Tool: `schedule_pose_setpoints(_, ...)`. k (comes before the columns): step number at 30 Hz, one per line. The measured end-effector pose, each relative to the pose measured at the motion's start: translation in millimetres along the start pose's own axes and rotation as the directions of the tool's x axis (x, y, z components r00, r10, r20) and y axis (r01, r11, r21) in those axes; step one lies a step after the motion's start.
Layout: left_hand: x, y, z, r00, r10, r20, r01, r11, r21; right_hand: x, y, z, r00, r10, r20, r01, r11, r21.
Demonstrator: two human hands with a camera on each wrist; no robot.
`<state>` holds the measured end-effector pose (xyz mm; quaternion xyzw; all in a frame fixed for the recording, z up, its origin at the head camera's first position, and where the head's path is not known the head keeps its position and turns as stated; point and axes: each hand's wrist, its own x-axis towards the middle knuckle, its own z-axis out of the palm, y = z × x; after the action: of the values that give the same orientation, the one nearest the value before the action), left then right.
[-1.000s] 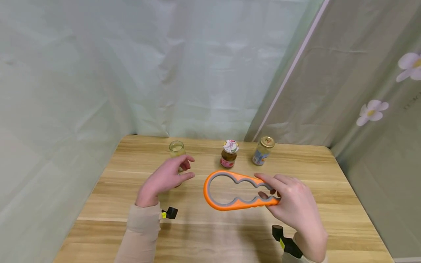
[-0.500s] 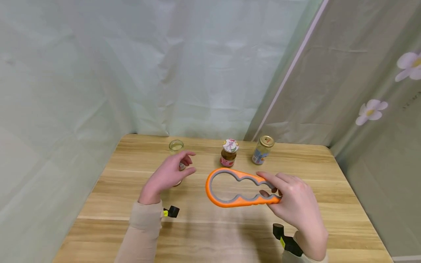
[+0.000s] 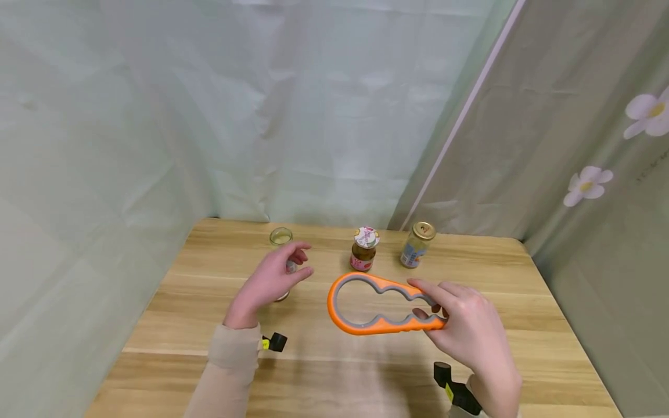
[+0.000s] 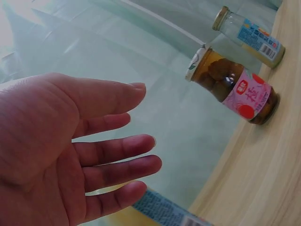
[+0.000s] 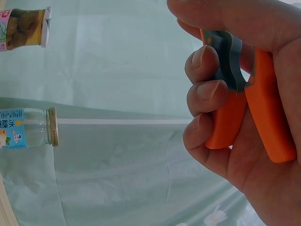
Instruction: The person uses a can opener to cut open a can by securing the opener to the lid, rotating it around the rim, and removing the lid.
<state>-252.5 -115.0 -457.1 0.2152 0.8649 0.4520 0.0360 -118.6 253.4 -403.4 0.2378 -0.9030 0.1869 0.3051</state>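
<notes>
"what did the right hand (image 3: 467,316) have?"

"the orange looped tool (image 3: 389,328), gripped by its free ends. the fingers and thumb were curled round both arms of it, and the rounded end pointed toward the left hand (image 3: 272,278)."

"where was the tool, then?"

"up above the wooden table (image 3: 324,371), nearer the person than the jars."

"and that left hand?"

"its fingers were loosely bent and apart, thumb away from them, palm bare. it hung in front of a glass jar (image 3: 281,237) and hid much of it; i couldn't tell what else peeked out behind the fingers."

"the other jars?"

"a pink-labelled jar (image 3: 363,255) stood upright, its patterned lid on, and beside it, farther right, a gold-lidded jar (image 3: 415,249) with a blue label. pale cloth (image 3: 324,116) hung behind them all."
</notes>
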Motion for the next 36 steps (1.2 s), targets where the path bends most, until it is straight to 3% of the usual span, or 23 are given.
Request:
schedule_pose_setpoints(10, 7.8, -1.8, 13.0, 0.999, 0.002, -0.054, -0.003, 1.0, -0.015, 0.2, 1, -2, 0.999, 0.023, 0.023, -0.022, 1.0, -0.011)
schedule_pose_setpoints(23, 19.0, -2.7, 33.8, 0.999, -0.014, -0.044, 0.01, 0.996, -0.092, 1.0, 8, -3, 0.997, 0.055, 0.057, -0.056, 0.998, 0.005)
schedule_pose_setpoints(36, 35.1, -0.3, 55.1, 0.997, -0.044, -0.059, 0.034, 0.986, -0.165, -5.3, 20, -12, 0.994, 0.107, 0.032, -0.106, 0.994, -0.023)
